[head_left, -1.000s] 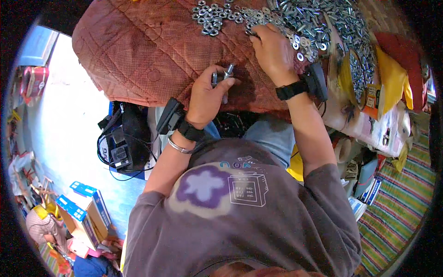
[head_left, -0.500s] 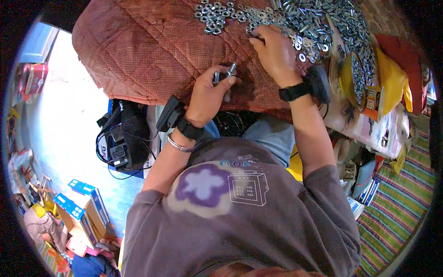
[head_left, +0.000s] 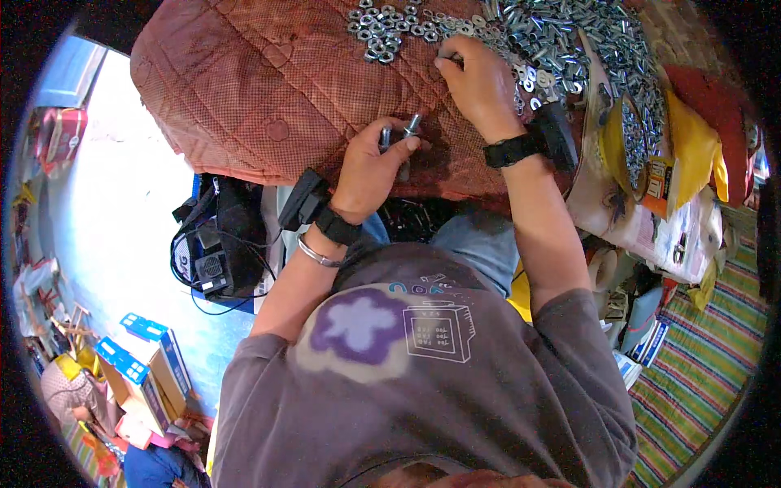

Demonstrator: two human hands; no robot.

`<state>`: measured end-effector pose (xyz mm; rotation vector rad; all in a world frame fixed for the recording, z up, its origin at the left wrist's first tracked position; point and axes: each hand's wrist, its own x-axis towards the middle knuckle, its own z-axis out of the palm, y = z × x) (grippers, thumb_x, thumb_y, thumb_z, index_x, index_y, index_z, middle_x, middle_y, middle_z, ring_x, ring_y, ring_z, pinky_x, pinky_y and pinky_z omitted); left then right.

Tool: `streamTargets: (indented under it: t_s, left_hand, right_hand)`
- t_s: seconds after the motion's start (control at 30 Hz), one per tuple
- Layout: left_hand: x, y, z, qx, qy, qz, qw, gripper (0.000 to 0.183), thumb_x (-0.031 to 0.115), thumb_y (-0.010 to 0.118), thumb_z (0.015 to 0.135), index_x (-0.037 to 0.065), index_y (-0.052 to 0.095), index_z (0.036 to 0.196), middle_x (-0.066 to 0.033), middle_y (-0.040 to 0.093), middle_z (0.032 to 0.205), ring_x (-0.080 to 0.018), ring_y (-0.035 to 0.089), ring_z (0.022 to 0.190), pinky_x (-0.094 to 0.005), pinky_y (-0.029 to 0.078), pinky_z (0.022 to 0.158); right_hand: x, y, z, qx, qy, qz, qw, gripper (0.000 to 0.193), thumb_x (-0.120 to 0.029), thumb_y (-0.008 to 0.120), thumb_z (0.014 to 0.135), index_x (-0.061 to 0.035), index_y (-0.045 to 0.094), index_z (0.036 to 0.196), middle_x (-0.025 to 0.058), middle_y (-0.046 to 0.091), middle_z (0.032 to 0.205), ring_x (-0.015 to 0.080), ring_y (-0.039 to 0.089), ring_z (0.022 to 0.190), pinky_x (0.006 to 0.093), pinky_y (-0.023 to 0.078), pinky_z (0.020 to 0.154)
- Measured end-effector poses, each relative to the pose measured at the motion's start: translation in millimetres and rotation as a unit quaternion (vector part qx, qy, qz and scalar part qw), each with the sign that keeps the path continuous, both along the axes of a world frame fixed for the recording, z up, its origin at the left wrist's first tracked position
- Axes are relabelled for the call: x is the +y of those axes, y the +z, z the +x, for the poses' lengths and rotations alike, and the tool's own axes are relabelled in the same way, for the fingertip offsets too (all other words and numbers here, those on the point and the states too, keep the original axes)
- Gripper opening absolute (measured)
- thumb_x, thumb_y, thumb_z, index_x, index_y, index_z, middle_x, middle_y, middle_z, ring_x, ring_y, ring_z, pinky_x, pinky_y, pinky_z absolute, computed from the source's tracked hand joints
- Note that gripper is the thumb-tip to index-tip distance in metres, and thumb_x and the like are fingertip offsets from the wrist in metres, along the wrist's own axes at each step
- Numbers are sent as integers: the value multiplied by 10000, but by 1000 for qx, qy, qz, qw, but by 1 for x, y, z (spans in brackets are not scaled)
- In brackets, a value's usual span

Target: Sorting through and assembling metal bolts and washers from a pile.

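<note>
My left hand (head_left: 368, 172) is closed around metal bolts, over the near part of the red quilted cloth (head_left: 220, 89). One bolt (head_left: 412, 126) stands up between thumb and forefinger, with what looks like a washer round its shank. Another bolt (head_left: 386, 137) shows between the fingers. My right hand (head_left: 482, 85) is to the right and farther off, its thumb and fingertips pinched together beside the scattered washers (head_left: 533, 80). Whatever is in that pinch is too small and hidden to make out. A group of hex nuts (head_left: 378, 32) lies just left of the right hand's fingertips.
A large heap of bolts (head_left: 561, 45) spreads over the far right. Beside it sits a yellow bag (head_left: 690, 150) with small metal parts. Left of my legs is a black bag (head_left: 232, 236) with cables. Cardboard boxes (head_left: 146, 370) stand at lower left, near another person (head_left: 154, 468).
My right hand has shifted slightly left, and its thumb and fingertips have come closer together at the edge of the washers. The left hand keeps its hold on the bolts, nearly unmoved.
</note>
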<state>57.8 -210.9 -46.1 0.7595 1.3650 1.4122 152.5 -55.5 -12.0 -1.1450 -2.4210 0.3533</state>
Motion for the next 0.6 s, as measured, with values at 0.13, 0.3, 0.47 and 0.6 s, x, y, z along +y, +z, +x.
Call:
streamTargets:
  t_s: [0.13, 0.3, 0.47, 0.6]
  left_hand:
    - [-1, 2, 0, 42, 4, 13, 999, 85, 68, 587, 826, 18, 574, 893, 19, 551, 645, -47, 480, 529, -207, 392, 472]
    - [-1, -1, 0, 19, 12, 29, 999, 67, 64, 575, 827, 17, 575, 875, 16, 560, 649, -47, 484, 530, -212, 399, 478]
    - [-1, -4, 0, -3, 8, 23, 1000, 70, 62, 571, 826, 18, 571, 880, 12, 571, 659, -47, 483, 526, -211, 399, 475]
    - [-1, -1, 0, -25, 0, 10, 1000, 73, 61, 572, 826, 18, 566, 884, 14, 564, 652, -44, 479, 520, -207, 393, 469]
  right_hand:
    - [-4, 7, 0, -34, 0, -2, 999, 164, -182, 600, 766, -70, 596, 886, 140, 613, 838, 345, 579, 783, 400, 454, 661]
    - [-9, 10, 0, -14, 13, -20, 1000, 135, -142, 584, 771, -62, 595, 879, 141, 617, 811, 323, 595, 769, 379, 457, 661]
    - [-4, 5, 8, 87, 1, 6, 996, 117, -93, 579, 768, -54, 591, 877, 136, 617, 784, 314, 594, 729, 342, 456, 645]
    - [2, 2, 15, 108, 2, -2, 994, 124, -93, 592, 760, -42, 592, 873, 133, 609, 789, 319, 585, 734, 351, 455, 657]
